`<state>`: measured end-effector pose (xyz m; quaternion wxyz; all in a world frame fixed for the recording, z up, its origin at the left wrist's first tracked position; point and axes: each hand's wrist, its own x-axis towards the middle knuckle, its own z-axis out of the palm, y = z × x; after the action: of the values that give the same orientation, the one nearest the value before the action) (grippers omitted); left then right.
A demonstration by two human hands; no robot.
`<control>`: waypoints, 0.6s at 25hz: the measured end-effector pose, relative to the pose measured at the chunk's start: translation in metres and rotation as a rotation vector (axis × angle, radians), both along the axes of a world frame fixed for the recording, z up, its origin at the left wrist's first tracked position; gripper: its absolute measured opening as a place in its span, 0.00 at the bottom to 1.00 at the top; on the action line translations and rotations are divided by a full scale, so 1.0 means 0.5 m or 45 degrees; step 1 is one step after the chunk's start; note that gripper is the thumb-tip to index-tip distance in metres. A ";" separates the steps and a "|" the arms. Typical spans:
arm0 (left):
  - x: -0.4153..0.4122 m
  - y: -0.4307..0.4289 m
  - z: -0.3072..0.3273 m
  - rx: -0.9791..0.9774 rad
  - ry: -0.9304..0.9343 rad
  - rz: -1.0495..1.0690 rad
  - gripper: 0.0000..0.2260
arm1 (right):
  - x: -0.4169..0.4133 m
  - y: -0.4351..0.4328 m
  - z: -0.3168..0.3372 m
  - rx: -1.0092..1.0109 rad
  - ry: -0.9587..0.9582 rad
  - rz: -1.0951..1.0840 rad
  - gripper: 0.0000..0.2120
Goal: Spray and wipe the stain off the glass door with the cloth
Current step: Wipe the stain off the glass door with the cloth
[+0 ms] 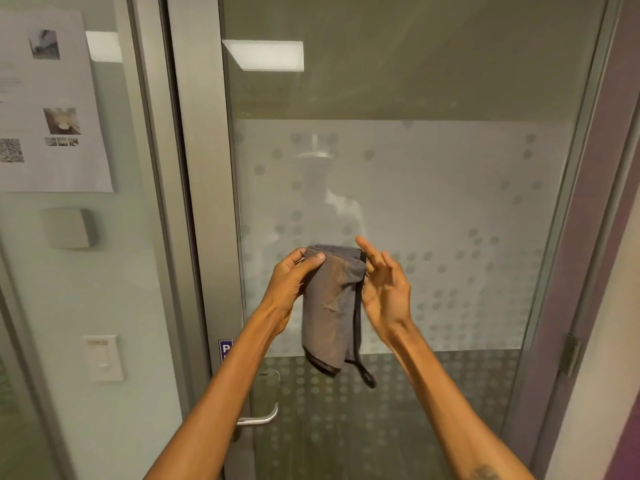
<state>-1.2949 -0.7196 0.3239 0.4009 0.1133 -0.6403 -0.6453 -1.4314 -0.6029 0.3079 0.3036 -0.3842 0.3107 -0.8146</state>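
Observation:
A grey cloth point(330, 306) with a dark hem hangs folded in front of the glass door point(450, 202), whose middle band is frosted with a dot pattern. My left hand point(294, 275) pinches the cloth's top left corner between thumb and fingers. My right hand point(384, 282) is at the cloth's right edge with its fingers spread and mostly straight, touching the dark hem near the top. No spray bottle is in view. I cannot make out a distinct stain on the glass.
The metal door frame point(204, 202) runs down the left of the glass, with a lever handle point(259, 415) low down. Left of it, a glass wall panel carries a paper notice point(52, 102), a grey box point(69, 228) and a white switch point(104, 358). A hinge point(571, 355) sits on the right frame.

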 end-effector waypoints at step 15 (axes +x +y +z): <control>0.032 0.023 -0.036 0.073 0.132 0.039 0.06 | 0.006 0.095 0.033 0.479 1.104 -0.627 0.14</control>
<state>-1.2789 -0.7081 0.3060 0.4398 0.1011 -0.5981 -0.6623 -1.4284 -0.5553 0.3246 0.0106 -0.5401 0.6296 -0.5584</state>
